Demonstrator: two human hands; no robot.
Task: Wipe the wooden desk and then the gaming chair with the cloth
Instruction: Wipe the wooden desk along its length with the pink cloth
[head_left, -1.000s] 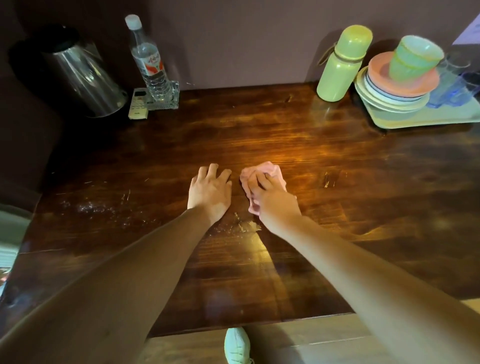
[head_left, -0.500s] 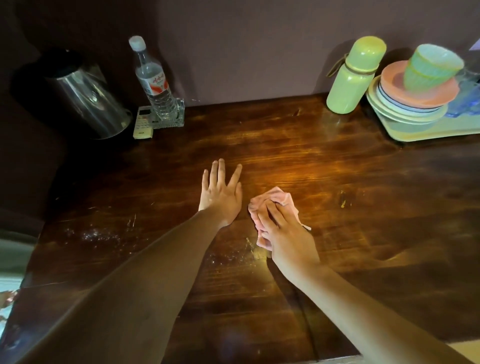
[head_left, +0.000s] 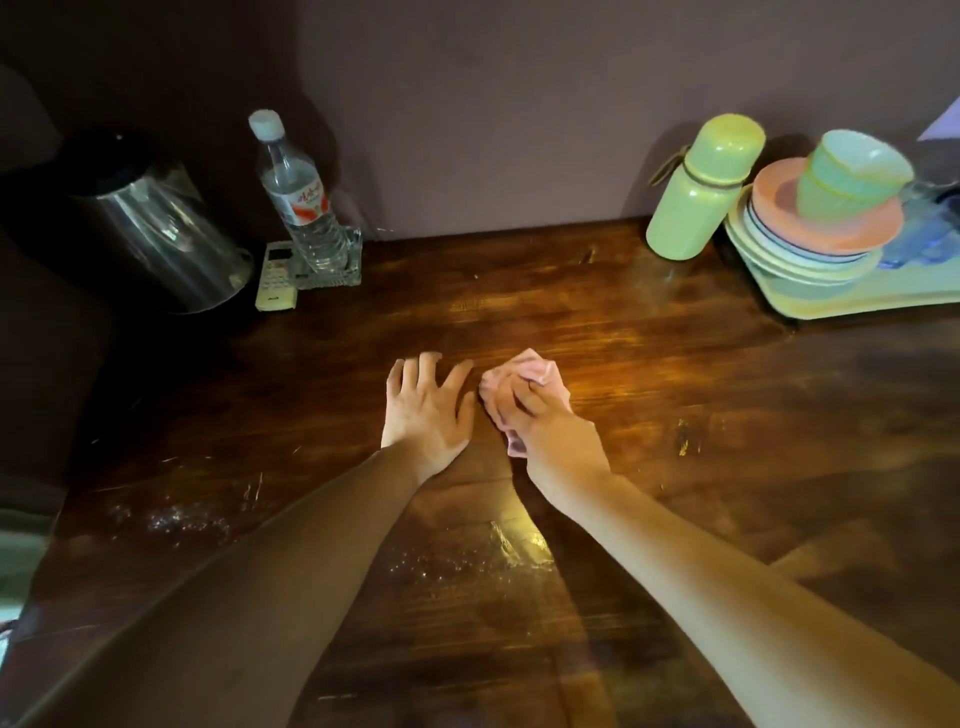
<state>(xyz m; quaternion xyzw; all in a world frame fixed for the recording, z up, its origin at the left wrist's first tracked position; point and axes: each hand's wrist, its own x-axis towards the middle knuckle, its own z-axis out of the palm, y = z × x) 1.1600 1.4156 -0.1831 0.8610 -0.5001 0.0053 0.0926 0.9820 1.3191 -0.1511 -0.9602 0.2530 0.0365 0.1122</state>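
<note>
A pink cloth (head_left: 540, 370) lies bunched on the dark wooden desk (head_left: 675, 519) near its middle. My right hand (head_left: 550, 431) lies on top of the cloth with fingers curled into it, pressing it to the wood. Just left of it, my left hand (head_left: 428, 410) rests flat on the desk with fingers spread. White dust specks (head_left: 176, 519) mark the desk at the front left. The gaming chair is not in view.
At the back left stand a steel kettle (head_left: 161, 234), a water bottle (head_left: 298, 192) in a glass dish and a white remote (head_left: 275, 278). At the back right are a green flask (head_left: 701, 187) and a tray (head_left: 857, 299) with stacked plates and a green cup.
My right hand has slid the cloth a little away from me and back beside the left hand. The left hand's fingers have spread slightly; it stays in place on the desk.
</note>
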